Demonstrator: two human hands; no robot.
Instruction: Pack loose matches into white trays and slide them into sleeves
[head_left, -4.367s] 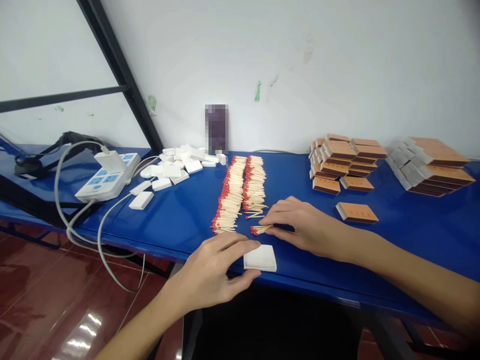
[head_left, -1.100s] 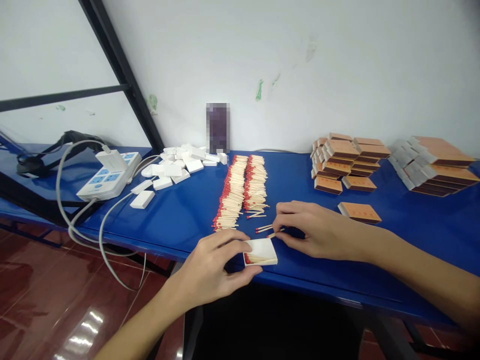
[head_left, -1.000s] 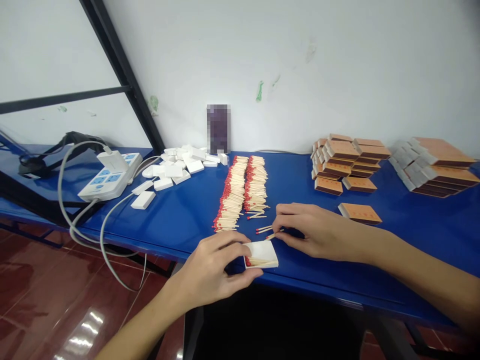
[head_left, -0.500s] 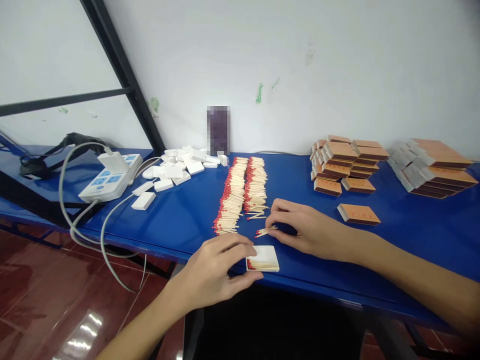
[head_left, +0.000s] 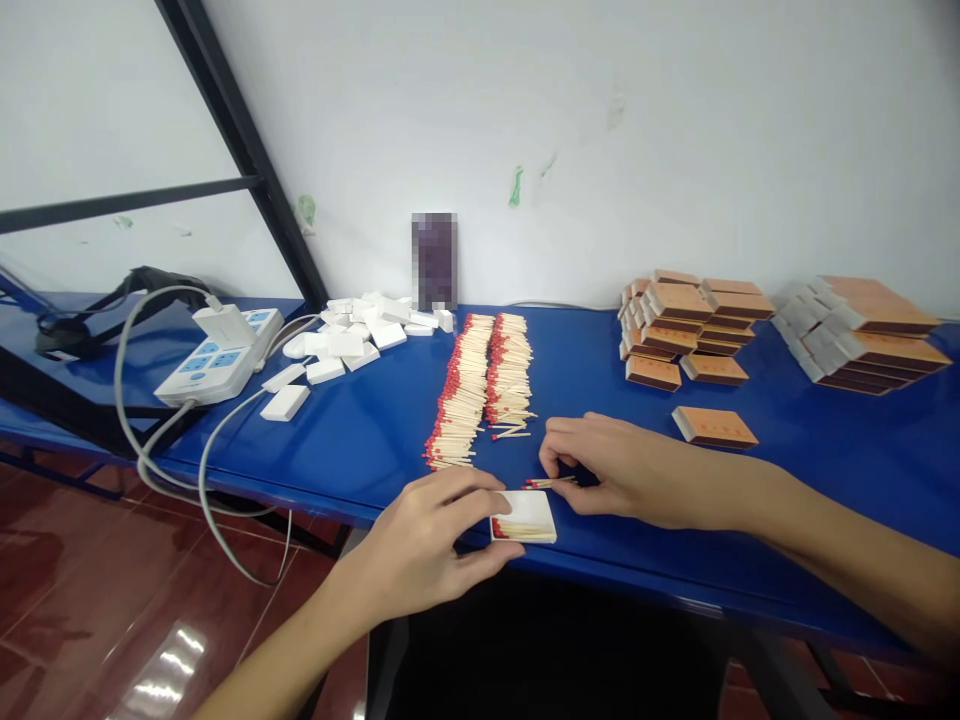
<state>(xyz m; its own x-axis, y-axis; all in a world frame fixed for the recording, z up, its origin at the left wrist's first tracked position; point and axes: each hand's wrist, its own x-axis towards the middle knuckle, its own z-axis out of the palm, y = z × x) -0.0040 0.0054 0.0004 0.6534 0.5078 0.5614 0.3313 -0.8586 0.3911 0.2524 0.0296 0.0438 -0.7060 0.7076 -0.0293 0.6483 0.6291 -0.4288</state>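
Tray [head_left: 534, 504], left hand [head_left: 431, 535] pinching; matches [head_left: 537, 485] just beyond it, right hand [head_left: 626, 475] pinching. Apparently filling; next needs lifting in.

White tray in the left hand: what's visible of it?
Shallow, open-topped white tray, rectangular, apparently cardboard. It sits at the front edge of the blue table. Matches lie along its near side, red heads left; the floor beyond shows bare. The left hand holds its left end, partly hiding it.

The matches [head_left: 469, 390] look like bare wood, the tray [head_left: 534, 505] matt card — the tabletop [head_left: 375, 425] smooth and glossy, the power strip [head_left: 214, 372] plastic, the floor [head_left: 75, 560] shiny.
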